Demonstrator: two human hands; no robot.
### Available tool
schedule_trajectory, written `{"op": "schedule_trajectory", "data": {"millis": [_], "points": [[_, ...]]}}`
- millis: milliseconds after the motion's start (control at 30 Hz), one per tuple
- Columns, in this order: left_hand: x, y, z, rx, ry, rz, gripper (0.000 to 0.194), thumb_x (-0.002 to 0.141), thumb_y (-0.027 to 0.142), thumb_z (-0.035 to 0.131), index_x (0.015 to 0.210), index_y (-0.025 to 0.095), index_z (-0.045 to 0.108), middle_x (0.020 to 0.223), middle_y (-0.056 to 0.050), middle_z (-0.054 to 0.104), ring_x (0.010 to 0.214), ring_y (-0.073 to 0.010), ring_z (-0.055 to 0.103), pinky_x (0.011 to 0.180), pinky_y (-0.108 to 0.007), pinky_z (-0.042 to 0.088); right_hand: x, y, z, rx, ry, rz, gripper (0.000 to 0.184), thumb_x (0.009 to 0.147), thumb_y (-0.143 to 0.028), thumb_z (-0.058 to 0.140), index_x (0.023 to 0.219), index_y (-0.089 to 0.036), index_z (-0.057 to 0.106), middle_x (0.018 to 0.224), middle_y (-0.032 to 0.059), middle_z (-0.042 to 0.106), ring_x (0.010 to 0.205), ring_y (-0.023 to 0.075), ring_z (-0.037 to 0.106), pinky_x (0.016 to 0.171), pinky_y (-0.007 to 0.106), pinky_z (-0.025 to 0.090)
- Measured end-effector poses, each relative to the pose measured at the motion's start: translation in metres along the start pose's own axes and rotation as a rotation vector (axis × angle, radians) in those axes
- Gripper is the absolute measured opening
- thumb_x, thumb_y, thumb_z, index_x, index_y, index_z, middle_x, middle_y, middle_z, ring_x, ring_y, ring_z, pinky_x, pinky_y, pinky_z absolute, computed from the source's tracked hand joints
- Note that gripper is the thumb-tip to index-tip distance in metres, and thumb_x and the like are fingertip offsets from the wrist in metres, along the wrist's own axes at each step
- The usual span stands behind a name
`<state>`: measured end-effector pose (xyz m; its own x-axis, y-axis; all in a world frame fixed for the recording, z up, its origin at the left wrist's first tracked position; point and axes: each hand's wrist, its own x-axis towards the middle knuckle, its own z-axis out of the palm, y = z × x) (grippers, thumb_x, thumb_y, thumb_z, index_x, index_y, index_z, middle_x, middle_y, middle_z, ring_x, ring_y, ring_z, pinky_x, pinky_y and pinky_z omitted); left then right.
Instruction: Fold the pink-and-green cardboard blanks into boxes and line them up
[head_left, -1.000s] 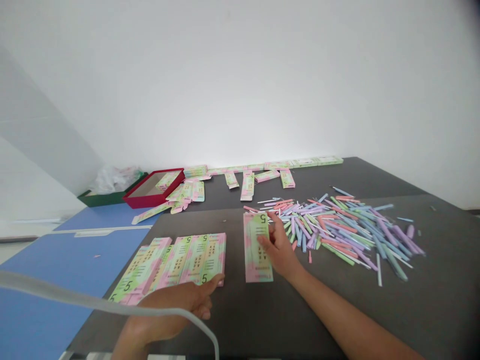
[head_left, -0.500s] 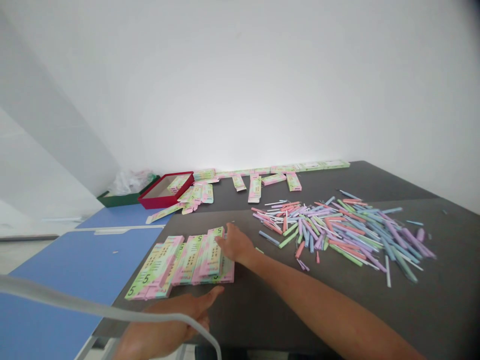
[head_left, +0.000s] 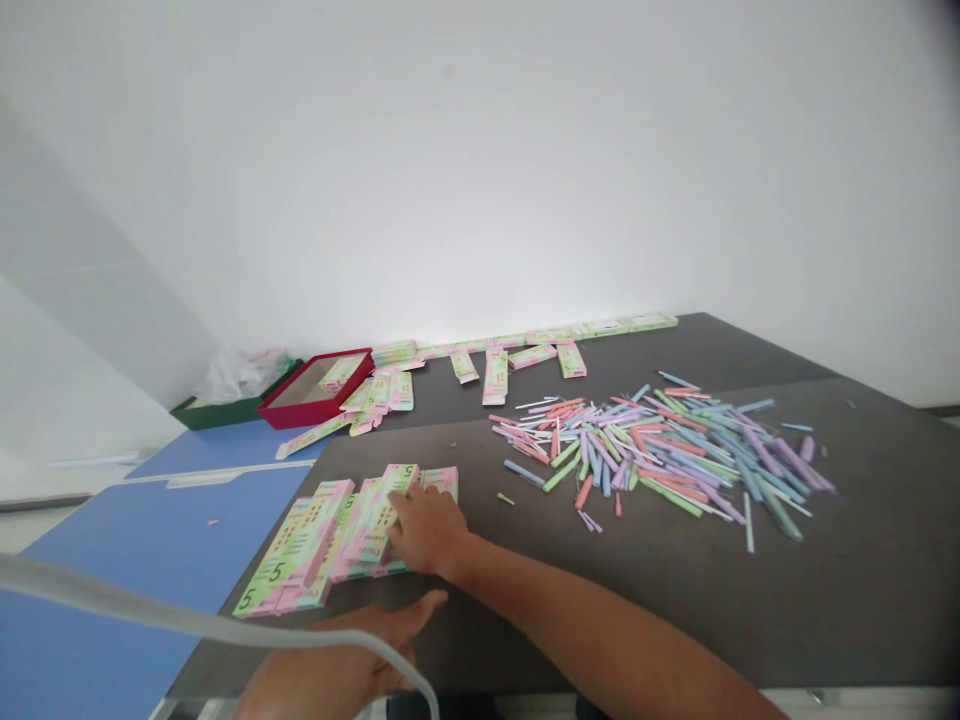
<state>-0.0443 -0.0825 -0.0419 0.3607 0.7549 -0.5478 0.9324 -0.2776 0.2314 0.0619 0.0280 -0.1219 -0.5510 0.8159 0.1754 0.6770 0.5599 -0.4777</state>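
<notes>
Small pink-and-green cartons (head_left: 311, 535) marked with a 5 lie side by side and partly overlapping at the left of the dark table. My right hand (head_left: 427, 528) rests over the right end of this group, fingers bent against the edge of the uppermost carton (head_left: 384, 512). Part of another carton (head_left: 444, 482) shows beneath and beyond that hand. Nearer the table's front edge, my left hand (head_left: 367, 640) hovers below the cartons, one finger stretched to the right, with nothing seen in it. A pale cable crosses in front of it.
Pastel thin sticks and tubes (head_left: 652, 450) lie in a loose heap to the right. Flattened and formed cartons (head_left: 495, 375) are scattered along the wall. A red box (head_left: 300, 412) and a green box (head_left: 225, 410) with a plastic bag stand at far left, by a blue surface (head_left: 187, 520).
My right hand has come left and nearer, and the uppermost carton has shifted left with it, uncovering more of the carton underneath. My left hand stays nearly in place. The view has turned slightly.
</notes>
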Motion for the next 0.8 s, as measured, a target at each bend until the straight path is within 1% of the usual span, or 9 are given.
{"op": "schedule_trajectory", "data": {"millis": [100,200,300,367,467,533,633,733,800], "points": [[0.000,0.000,-0.001,-0.011,0.006,-0.035,0.058,0.090,0.032,0.045,0.147,0.035,0.038,0.093,-0.004,0.072,0.072,-0.0247,0.066,0.072,-0.034,0.050,-0.011,0.003,-0.005,0.007,0.016,-0.021,0.043,0.089,-0.039,0.050,0.127,-0.019,0.050,0.116,0.0131,0.063,0.103,0.0294,0.060,0.083,0.044,0.049],[-0.001,-0.004,-0.001,-0.043,-0.019,-0.069,0.055,0.092,0.040,0.043,0.147,0.036,0.038,0.103,-0.005,0.073,0.079,-0.0280,0.068,0.077,-0.038,0.051,-0.032,0.022,-0.020,-0.014,0.022,0.001,0.034,0.090,-0.036,0.049,0.119,-0.019,0.055,0.111,0.0111,0.065,0.097,0.0255,0.062,0.079,0.036,0.048],[0.000,-0.009,0.001,-0.082,-0.051,-0.081,0.057,0.091,0.040,0.046,0.147,0.038,0.036,0.128,-0.004,0.065,0.104,-0.0339,0.064,0.087,-0.042,0.049,-0.053,0.062,-0.045,-0.074,0.033,0.119,0.023,0.093,-0.033,0.045,0.106,-0.020,0.060,0.103,0.0079,0.067,0.090,0.0210,0.064,0.074,0.030,0.045],[0.003,-0.010,0.003,-0.102,-0.063,-0.076,0.058,0.090,0.038,0.047,0.147,0.039,0.035,0.136,-0.002,0.058,0.114,-0.0346,0.059,0.091,-0.043,0.047,-0.064,0.095,-0.065,-0.107,0.055,0.222,0.019,0.094,-0.029,0.044,0.101,-0.020,0.060,0.098,0.0069,0.068,0.090,0.0206,0.064,0.072,0.029,0.042],[0.007,-0.007,0.004,-0.082,-0.071,-0.070,0.059,0.088,0.034,0.046,0.147,0.038,0.036,0.125,-0.003,0.067,0.106,-0.0328,0.064,0.087,-0.041,0.050,-0.072,0.142,-0.093,-0.168,0.091,0.392,0.022,0.095,-0.025,0.039,0.099,-0.018,0.059,0.095,0.0096,0.069,0.086,0.0225,0.064,0.067,0.030,0.040],[0.011,-0.001,0.003,-0.060,-0.060,-0.064,0.059,0.088,0.034,0.046,0.147,0.037,0.037,0.113,-0.003,0.072,0.096,-0.0307,0.068,0.080,-0.038,0.052,-0.073,0.163,-0.105,-0.197,0.097,0.456,0.023,0.095,-0.023,0.037,0.097,-0.018,0.060,0.091,0.0098,0.070,0.083,0.0222,0.065,0.066,0.030,0.039],[0.017,0.006,0.002,-0.048,-0.044,-0.055,0.060,0.088,0.036,0.047,0.147,0.037,0.035,0.110,-0.003,0.073,0.091,-0.0290,0.069,0.075,-0.034,0.053,-0.071,0.173,-0.108,-0.223,0.087,0.476,0.023,0.095,-0.022,0.039,0.096,-0.018,0.061,0.092,0.0096,0.071,0.084,0.0226,0.065,0.068,0.030,0.040],[0.023,0.008,0.003,-0.062,-0.040,-0.047,0.058,0.090,0.039,0.046,0.147,0.038,0.035,0.123,-0.003,0.068,0.102,-0.0300,0.066,0.083,-0.036,0.052,-0.066,0.163,-0.095,-0.237,0.063,0.443,0.022,0.094,-0.028,0.044,0.101,-0.018,0.062,0.099,0.0115,0.070,0.090,0.0249,0.065,0.070,0.032,0.043],[0.025,0.004,0.007,-0.087,-0.058,-0.040,0.057,0.091,0.041,0.045,0.148,0.038,0.034,0.128,-0.002,0.065,0.109,-0.0305,0.063,0.089,-0.038,0.050,-0.062,0.153,-0.084,-0.244,0.045,0.397,0.024,0.090,-0.030,0.052,0.106,-0.016,0.062,0.104,0.0128,0.070,0.095,0.0267,0.065,0.074,0.033,0.045]]}}
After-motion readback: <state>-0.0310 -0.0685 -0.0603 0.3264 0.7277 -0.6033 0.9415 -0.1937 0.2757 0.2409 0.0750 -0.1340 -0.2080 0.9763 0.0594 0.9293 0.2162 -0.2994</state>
